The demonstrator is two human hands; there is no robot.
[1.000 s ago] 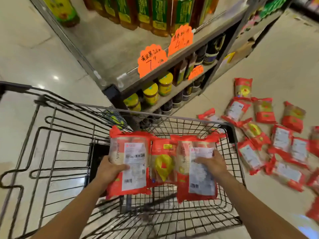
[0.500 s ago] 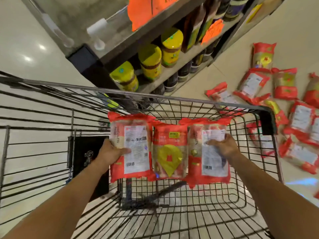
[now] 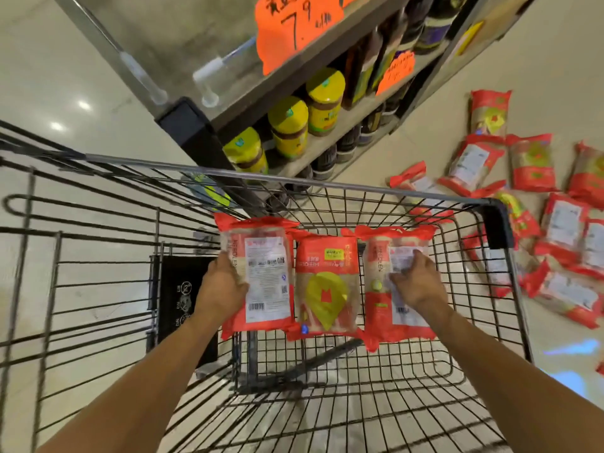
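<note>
Three red noodle packets hang side by side inside a black wire shopping cart (image 3: 359, 188), near its far wall. My left hand (image 3: 222, 286) grips the left packet (image 3: 266, 276) by its left edge, label side up. My right hand (image 3: 416, 282) holds the right packet (image 3: 397, 286) from above, fingers spread over its white label. The middle packet (image 3: 327, 286), with a yellow shape on its front, is pressed between the other two. All three are above the cart's wire floor.
A shelf unit (image 3: 294, 103) with yellow-lidded jars (image 3: 289, 125), dark bottles and orange price tags (image 3: 294, 24) stands just beyond the cart. Several more red packets (image 3: 529, 165) lie scattered on the tiled floor to the right. The cart's child-seat flap (image 3: 183, 295) is at the left.
Both hands have carried the three packets forward and lower into the cart, from over its rim toward the far wall. My view has moved closer to the shelf.
</note>
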